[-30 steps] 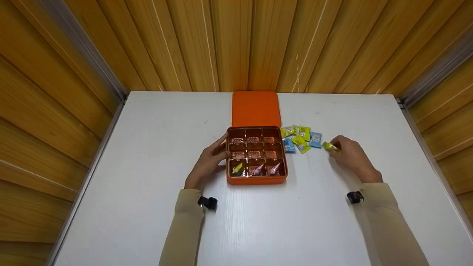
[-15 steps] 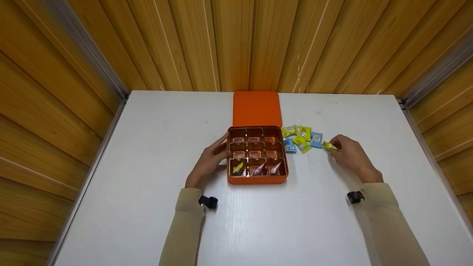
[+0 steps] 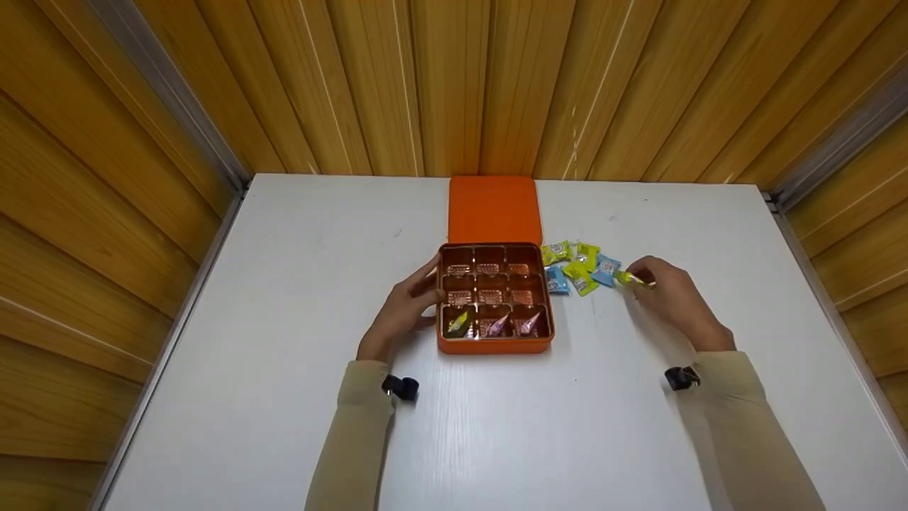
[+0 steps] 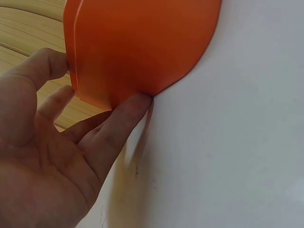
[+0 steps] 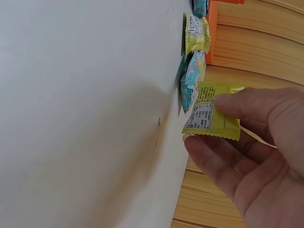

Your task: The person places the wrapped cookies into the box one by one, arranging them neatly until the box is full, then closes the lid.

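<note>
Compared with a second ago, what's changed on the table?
The right hand, pinching a yellow-green packet, has moved slightly left, toward the orange box; the packet now appears to meet the nearest blue packet, which has turned a little clockwise. Nothing was newly picked up or released. The left hand stays on the box's side, and the lid and the three packets in the box are unchanged.

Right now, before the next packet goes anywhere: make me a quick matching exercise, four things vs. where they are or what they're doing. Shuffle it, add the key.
1. Left hand
2. Right hand
3. Orange lid
4. Pink packets

A. Beyond the far edge of the orange box
B. Inside the orange box
C. Pinching a yellow-green packet
D. Touching the orange box's left side

Pairs: 1-D, 2-C, 3-A, 4-B
</note>
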Action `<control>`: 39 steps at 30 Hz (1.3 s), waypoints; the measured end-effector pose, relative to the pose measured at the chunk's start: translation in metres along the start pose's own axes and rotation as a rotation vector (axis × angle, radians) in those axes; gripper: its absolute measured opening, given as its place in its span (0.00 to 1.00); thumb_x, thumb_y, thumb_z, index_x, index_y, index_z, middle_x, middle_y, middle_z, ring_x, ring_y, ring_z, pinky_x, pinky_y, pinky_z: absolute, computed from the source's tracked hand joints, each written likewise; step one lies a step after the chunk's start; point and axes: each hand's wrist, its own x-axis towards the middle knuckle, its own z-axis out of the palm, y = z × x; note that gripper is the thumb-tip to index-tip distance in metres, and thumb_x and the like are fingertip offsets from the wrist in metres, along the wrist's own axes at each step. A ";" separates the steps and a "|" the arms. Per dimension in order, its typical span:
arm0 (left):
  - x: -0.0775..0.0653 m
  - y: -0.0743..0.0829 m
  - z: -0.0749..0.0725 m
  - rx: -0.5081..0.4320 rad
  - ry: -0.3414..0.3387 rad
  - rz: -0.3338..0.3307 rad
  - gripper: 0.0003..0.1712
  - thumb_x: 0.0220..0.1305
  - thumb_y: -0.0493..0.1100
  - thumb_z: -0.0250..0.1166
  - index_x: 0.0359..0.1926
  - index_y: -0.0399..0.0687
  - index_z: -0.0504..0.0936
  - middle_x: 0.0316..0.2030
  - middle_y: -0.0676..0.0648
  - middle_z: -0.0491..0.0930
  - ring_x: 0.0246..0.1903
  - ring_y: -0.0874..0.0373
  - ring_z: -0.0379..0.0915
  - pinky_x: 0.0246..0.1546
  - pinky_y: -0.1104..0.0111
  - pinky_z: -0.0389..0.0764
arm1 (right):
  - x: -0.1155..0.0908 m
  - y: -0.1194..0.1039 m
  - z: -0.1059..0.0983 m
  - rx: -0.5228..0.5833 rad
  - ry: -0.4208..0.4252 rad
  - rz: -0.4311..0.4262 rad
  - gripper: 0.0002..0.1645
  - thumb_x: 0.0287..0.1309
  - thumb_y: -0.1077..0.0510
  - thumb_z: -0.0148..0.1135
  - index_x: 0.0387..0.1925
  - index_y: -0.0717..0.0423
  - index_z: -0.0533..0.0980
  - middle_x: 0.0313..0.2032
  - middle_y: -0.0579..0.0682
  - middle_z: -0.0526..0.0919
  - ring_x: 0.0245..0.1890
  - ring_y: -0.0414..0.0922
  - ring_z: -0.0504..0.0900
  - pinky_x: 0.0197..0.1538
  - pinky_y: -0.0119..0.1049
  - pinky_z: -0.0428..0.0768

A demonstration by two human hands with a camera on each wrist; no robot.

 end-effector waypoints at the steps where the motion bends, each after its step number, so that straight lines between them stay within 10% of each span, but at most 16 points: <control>1: 0.000 0.000 0.000 0.001 0.000 0.002 0.41 0.74 0.39 0.65 0.82 0.72 0.64 0.76 0.42 0.68 0.64 0.44 0.76 0.52 0.47 0.86 | 0.000 -0.001 0.000 0.008 0.001 -0.005 0.16 0.72 0.68 0.62 0.58 0.68 0.75 0.55 0.68 0.81 0.56 0.64 0.79 0.60 0.59 0.79; 39: 0.002 -0.001 0.000 -0.001 -0.004 0.001 0.41 0.75 0.39 0.64 0.82 0.73 0.64 0.76 0.40 0.67 0.62 0.43 0.77 0.50 0.50 0.88 | 0.017 -0.066 0.007 0.072 0.031 -0.211 0.19 0.67 0.74 0.67 0.56 0.66 0.74 0.55 0.63 0.80 0.56 0.61 0.82 0.58 0.57 0.83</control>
